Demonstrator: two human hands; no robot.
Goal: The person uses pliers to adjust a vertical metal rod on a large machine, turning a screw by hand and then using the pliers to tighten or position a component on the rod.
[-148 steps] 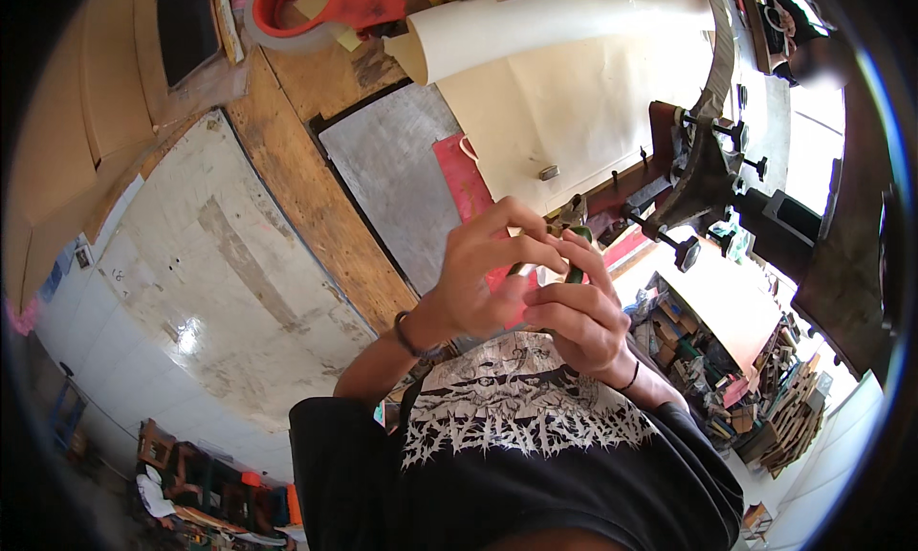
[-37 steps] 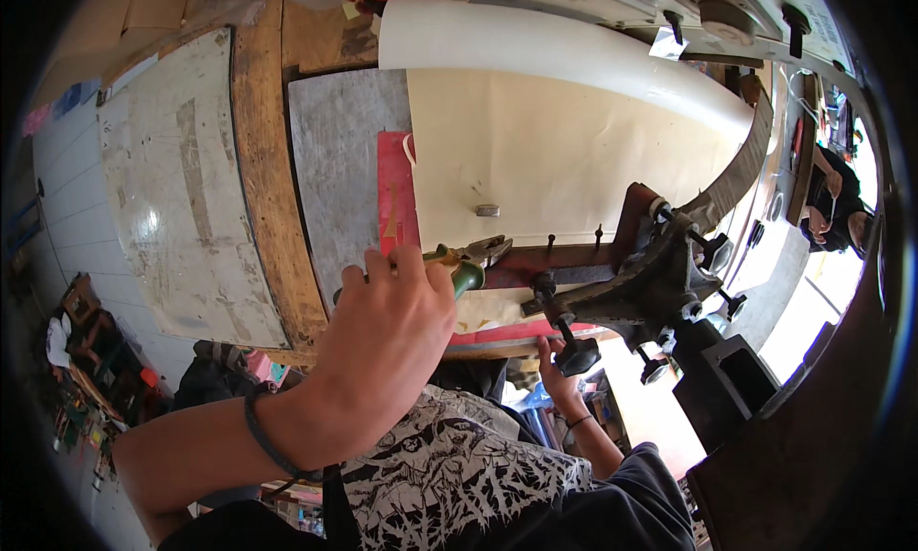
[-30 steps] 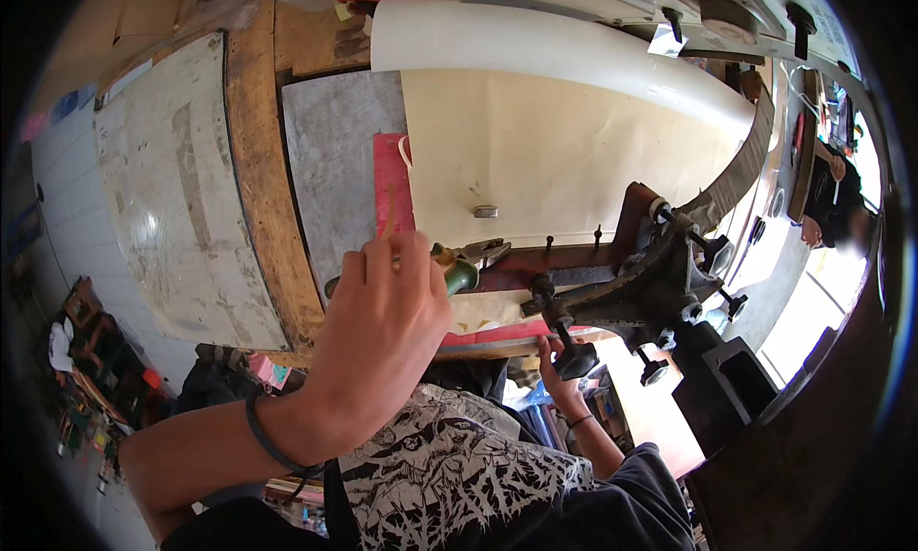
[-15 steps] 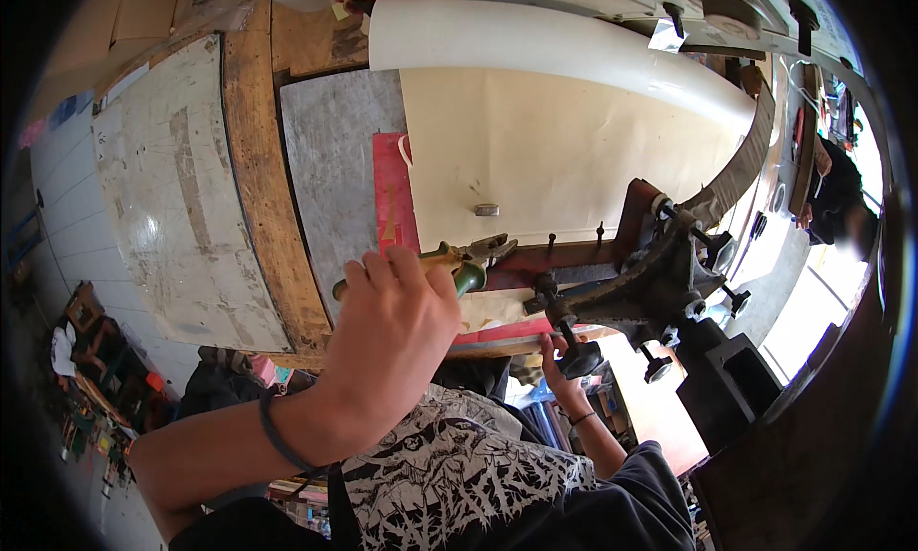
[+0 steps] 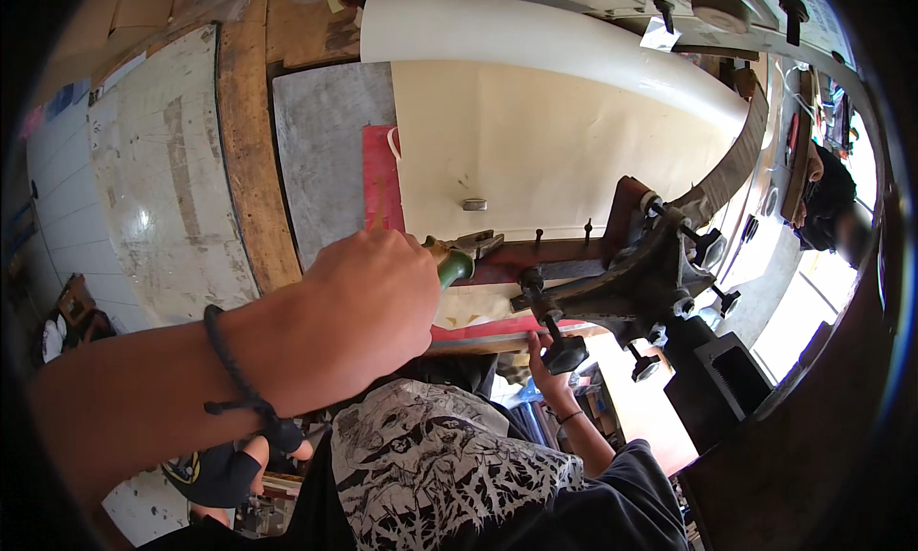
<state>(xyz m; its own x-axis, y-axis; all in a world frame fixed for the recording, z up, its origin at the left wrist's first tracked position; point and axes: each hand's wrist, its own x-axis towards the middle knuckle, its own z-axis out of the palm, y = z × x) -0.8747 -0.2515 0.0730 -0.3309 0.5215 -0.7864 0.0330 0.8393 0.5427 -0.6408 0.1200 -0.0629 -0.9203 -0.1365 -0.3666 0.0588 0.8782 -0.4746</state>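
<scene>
My left hand (image 5: 368, 293) is closed around green-handled pliers (image 5: 457, 264). Their metal jaws point right, at the left end of a dark red-brown strip (image 5: 555, 262); whether they grip it I cannot tell. Two black pegs stand up from behind the strip. My right hand (image 5: 550, 377) is at the table's front edge, beside a black clamp knob (image 5: 564, 354) that hides part of its fingers. The knob belongs to a black metal fixture (image 5: 622, 297) reaching over the right part of the strip. A cream sheet (image 5: 564, 149) spreads behind the strip.
A white roll (image 5: 497, 30) lies along the back. A small metal piece (image 5: 474, 205) rests on the cream sheet. Red material (image 5: 382, 183) shows left of it, on a grey plate (image 5: 325, 130). Other people are at the right (image 5: 827, 202) and lower left (image 5: 215, 470).
My left forearm has swung up and left, turning the wrist, with the pliers still in hand. The whole view has shifted slightly. My right hand stays by the knob.
</scene>
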